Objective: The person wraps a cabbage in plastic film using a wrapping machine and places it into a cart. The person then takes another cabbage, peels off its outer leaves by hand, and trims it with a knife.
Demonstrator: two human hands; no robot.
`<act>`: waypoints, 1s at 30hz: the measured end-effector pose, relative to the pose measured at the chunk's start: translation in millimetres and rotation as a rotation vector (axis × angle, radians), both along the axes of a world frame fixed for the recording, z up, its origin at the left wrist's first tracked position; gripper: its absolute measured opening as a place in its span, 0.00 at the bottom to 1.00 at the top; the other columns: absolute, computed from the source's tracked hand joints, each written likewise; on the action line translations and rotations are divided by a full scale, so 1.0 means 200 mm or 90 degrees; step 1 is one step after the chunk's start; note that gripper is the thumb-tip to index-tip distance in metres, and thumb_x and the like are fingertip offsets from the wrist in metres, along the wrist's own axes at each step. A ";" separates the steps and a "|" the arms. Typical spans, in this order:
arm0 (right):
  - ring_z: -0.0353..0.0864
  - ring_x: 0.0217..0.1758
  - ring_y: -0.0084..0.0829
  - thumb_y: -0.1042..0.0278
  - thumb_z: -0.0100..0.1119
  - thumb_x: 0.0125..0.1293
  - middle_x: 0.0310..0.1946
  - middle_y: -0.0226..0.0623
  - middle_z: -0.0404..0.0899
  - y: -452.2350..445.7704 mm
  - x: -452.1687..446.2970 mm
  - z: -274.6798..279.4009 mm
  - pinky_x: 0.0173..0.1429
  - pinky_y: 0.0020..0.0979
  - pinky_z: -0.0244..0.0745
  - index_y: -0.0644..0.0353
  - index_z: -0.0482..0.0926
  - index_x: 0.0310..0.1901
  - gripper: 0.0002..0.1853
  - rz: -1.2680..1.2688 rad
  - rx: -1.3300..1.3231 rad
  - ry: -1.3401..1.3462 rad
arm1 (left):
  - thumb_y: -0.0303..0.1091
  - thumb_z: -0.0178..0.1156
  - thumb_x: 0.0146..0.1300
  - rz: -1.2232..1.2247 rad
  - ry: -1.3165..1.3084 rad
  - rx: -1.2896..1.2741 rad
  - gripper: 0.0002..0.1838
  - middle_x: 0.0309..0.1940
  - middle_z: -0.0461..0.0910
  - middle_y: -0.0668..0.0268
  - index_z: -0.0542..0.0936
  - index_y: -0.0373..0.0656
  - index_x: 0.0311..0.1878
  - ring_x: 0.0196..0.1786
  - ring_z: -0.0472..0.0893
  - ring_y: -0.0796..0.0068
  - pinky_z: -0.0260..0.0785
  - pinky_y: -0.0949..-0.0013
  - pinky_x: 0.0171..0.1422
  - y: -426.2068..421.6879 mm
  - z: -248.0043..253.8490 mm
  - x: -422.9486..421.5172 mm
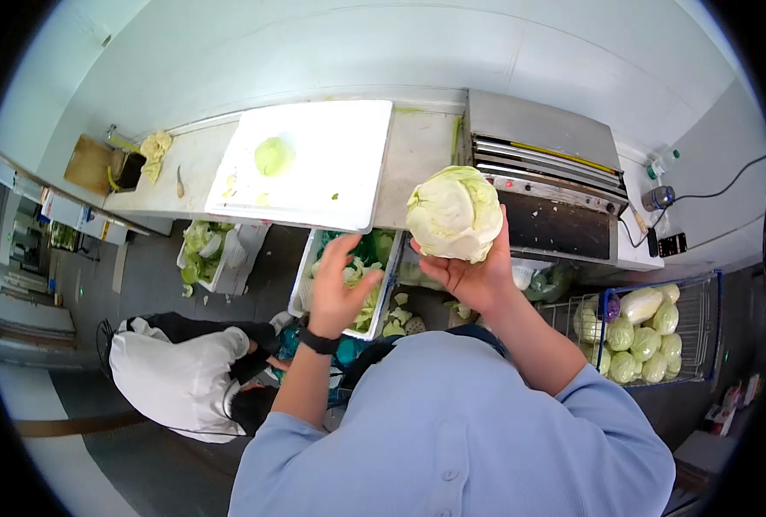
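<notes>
A pale round cabbage [455, 214] rests in my right hand [479, 277], whose fingers cup it from below and from the right side. It is held up in front of the steel wrapping machine [542, 129]. My left hand [341, 289] is raised in the air left of the cabbage, fingers apart and holding nothing, above a white crate [298, 293] with loose green leaves. A dark band circles the left wrist. On the white cutting board [331, 138] lie a light green leaf piece [274, 157] and some small scraps.
Another person [176, 375] in white bends down at the lower left. A second crate of leaves [206, 254] stands beneath the counter. At the right is a wire cart [702, 332] holding several wrapped cabbages [646, 343]. A bottle [663, 164] stands beyond the machine.
</notes>
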State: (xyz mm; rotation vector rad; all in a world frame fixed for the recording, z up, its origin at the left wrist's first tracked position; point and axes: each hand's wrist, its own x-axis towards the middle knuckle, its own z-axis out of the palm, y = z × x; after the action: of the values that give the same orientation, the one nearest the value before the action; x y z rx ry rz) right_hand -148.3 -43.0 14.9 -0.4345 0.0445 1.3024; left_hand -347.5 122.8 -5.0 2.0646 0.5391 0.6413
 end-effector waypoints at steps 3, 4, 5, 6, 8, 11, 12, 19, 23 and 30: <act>0.81 0.61 0.48 0.14 0.31 0.67 0.68 0.45 0.74 0.03 -0.04 0.05 0.59 0.49 0.83 0.47 0.63 0.77 0.50 0.048 -0.026 -0.033 | 0.32 0.79 0.51 -0.040 -0.103 0.076 0.54 0.74 0.64 0.52 0.57 0.42 0.79 0.73 0.71 0.53 0.67 0.56 0.74 -0.10 0.18 0.16; 0.82 0.59 0.46 0.15 0.29 0.68 0.67 0.43 0.75 0.03 -0.04 0.07 0.58 0.47 0.83 0.47 0.64 0.76 0.49 0.080 -0.028 -0.067 | 0.32 0.80 0.51 -0.050 -0.135 0.036 0.57 0.75 0.62 0.52 0.54 0.43 0.80 0.74 0.70 0.52 0.66 0.56 0.75 -0.10 0.16 0.22; 0.82 0.57 0.43 0.15 0.28 0.69 0.67 0.41 0.76 0.02 -0.04 0.08 0.56 0.45 0.82 0.46 0.65 0.75 0.49 0.110 -0.031 -0.101 | 0.32 0.80 0.50 -0.071 -0.180 -0.052 0.59 0.76 0.61 0.53 0.52 0.44 0.81 0.74 0.69 0.53 0.65 0.56 0.76 -0.12 0.15 0.25; 0.82 0.56 0.41 0.16 0.26 0.70 0.66 0.40 0.76 0.01 -0.03 0.09 0.55 0.43 0.82 0.47 0.66 0.75 0.48 0.142 -0.103 -0.217 | 0.31 0.80 0.50 -0.090 -0.226 -0.139 0.61 0.77 0.60 0.53 0.49 0.44 0.81 0.75 0.69 0.53 0.65 0.55 0.77 -0.13 0.14 0.28; 0.82 0.54 0.37 0.17 0.23 0.71 0.66 0.39 0.76 -0.05 0.03 0.08 0.53 0.39 0.81 0.49 0.68 0.74 0.48 0.195 -0.252 -0.443 | 0.30 0.81 0.49 -0.151 -0.329 -0.411 0.63 0.78 0.59 0.55 0.47 0.45 0.82 0.75 0.69 0.54 0.65 0.55 0.77 -0.17 0.13 0.30; 0.80 0.51 0.31 0.39 0.40 0.80 0.57 0.36 0.77 -0.17 0.20 -0.13 0.50 0.31 0.79 0.57 0.70 0.70 0.31 0.014 -0.234 -0.719 | 0.38 0.70 0.65 -0.202 -0.371 -0.687 0.50 0.79 0.59 0.57 0.48 0.45 0.82 0.76 0.69 0.57 0.67 0.54 0.77 -0.14 -0.02 0.33; 0.79 0.52 0.29 0.43 0.45 0.80 0.56 0.34 0.77 -0.20 0.20 -0.15 0.50 0.28 0.78 0.58 0.70 0.69 0.29 -0.095 -0.218 -0.809 | 0.41 0.67 0.69 -0.214 -0.389 -0.834 0.47 0.79 0.60 0.57 0.49 0.45 0.82 0.76 0.69 0.58 0.67 0.54 0.77 -0.15 -0.08 0.33; 0.78 0.54 0.30 0.68 0.74 0.59 0.60 0.35 0.74 -0.23 0.13 0.15 0.47 0.29 0.78 0.57 0.75 0.67 0.33 -0.258 -0.174 -1.173 | 0.68 0.42 0.75 -0.302 -0.247 -0.822 0.44 0.78 0.63 0.57 0.52 0.48 0.82 0.76 0.70 0.56 0.70 0.49 0.75 -0.23 -0.09 0.40; 0.75 0.61 0.31 0.66 0.75 0.58 0.65 0.36 0.72 -0.25 0.22 0.11 0.56 0.31 0.76 0.57 0.74 0.68 0.34 -0.248 -0.194 -1.093 | 0.74 0.35 0.73 -0.293 -0.166 -0.870 0.45 0.77 0.65 0.57 0.52 0.51 0.82 0.73 0.73 0.57 0.75 0.50 0.70 -0.26 0.01 0.43; 0.70 0.73 0.35 0.59 0.67 0.68 0.72 0.36 0.67 -0.24 0.24 0.02 0.75 0.38 0.67 0.55 0.56 0.79 0.42 -0.111 -0.088 -0.596 | 0.72 0.36 0.75 -0.310 0.031 -0.585 0.45 0.68 0.72 0.59 0.55 0.45 0.80 0.62 0.79 0.60 0.76 0.52 0.64 -0.17 0.07 0.40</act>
State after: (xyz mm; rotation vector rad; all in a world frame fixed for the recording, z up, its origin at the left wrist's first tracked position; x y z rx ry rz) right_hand -100.3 -91.4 18.0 -1.0962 -0.6010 0.8287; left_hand -266.9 89.1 9.7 1.2519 0.2544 0.0146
